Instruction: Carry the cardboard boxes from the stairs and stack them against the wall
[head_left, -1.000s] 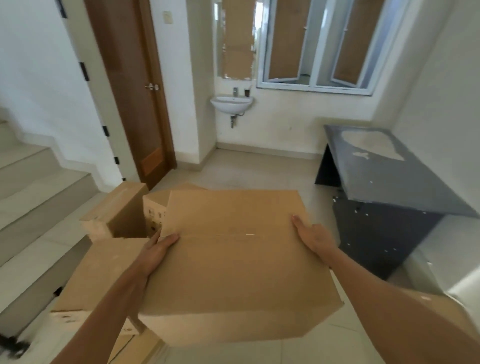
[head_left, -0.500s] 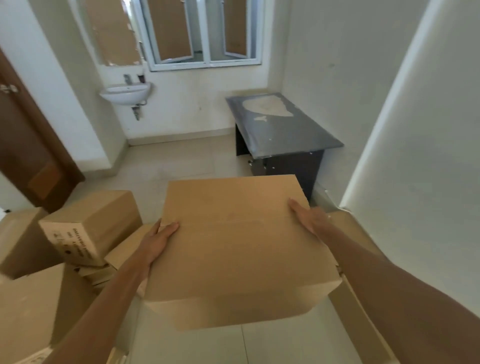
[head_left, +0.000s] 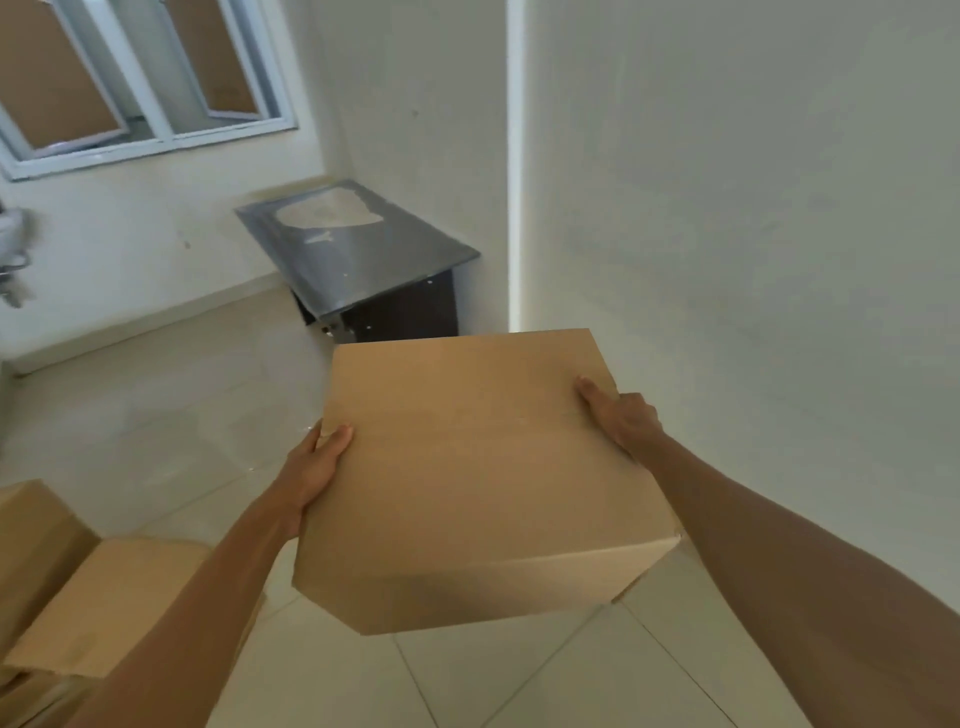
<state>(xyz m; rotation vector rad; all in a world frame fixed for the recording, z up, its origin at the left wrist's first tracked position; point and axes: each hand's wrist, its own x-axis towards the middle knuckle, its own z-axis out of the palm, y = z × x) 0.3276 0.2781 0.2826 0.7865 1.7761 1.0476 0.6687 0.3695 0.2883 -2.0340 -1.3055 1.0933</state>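
Note:
A plain brown cardboard box (head_left: 467, 467) hangs in the air in front of me, held from both sides. My left hand (head_left: 314, 470) presses on its left side, thumb on the top face. My right hand (head_left: 621, 415) grips its right edge, thumb on top. The box is close to the white wall (head_left: 753, 260) on the right, above the tiled floor. Other cardboard boxes (head_left: 93, 597) lie at the lower left, partly cut off by the frame.
A dark grey table (head_left: 358, 249) with a worn patch on top stands in the corner ahead, against the wall. A window (head_left: 130, 78) is at the upper left and part of a wash basin (head_left: 10, 239) at the left edge. Pale floor tiles (head_left: 156, 415) lie between.
The view has swung to the right: door and stairs are out of sight and the right wall fills more of the frame. The box stays in both hands and sits nearer that wall.

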